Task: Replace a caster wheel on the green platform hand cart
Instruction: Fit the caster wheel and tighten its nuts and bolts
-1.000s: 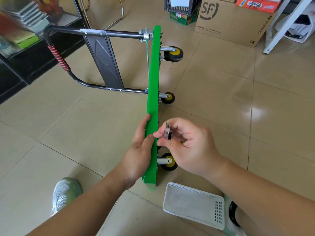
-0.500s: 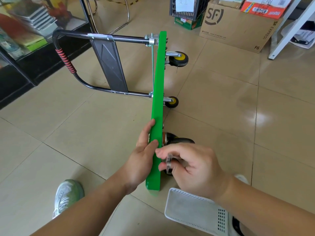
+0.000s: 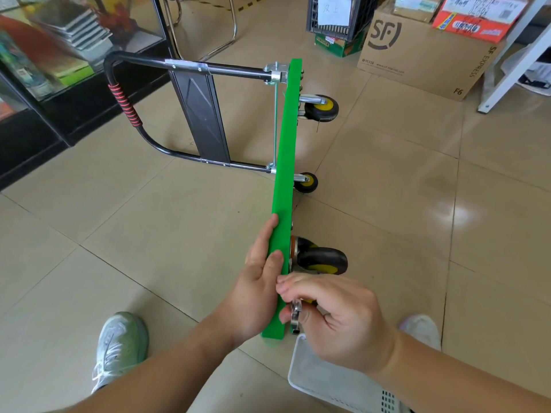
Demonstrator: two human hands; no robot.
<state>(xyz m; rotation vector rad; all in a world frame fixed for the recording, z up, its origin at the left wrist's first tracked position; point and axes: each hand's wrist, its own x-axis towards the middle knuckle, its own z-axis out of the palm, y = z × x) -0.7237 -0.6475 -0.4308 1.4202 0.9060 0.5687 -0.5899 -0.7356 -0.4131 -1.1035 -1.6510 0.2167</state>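
While the cart point(image 3: 286, 162) stood on edge mid-frame, a caster point(image 3: 323, 260) already sat against its underside at lower centre, so mounting looked well along, with fastening probably left. The right hand point(image 3: 343, 320) pinched a small metal piece point(image 3: 295, 314) beside the cart's near end; the left hand point(image 3: 259, 281) gripped its edge. A basket point(image 3: 328, 380) lay lower right.

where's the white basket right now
Head view, bottom right: the white basket lies on the floor below the right hand, beside the near end of the green platform.

Tiled floor point(image 3: 149, 234) under cart point(image 3: 286, 144), basket point(image 3: 328, 380), box point(image 3: 417, 58)
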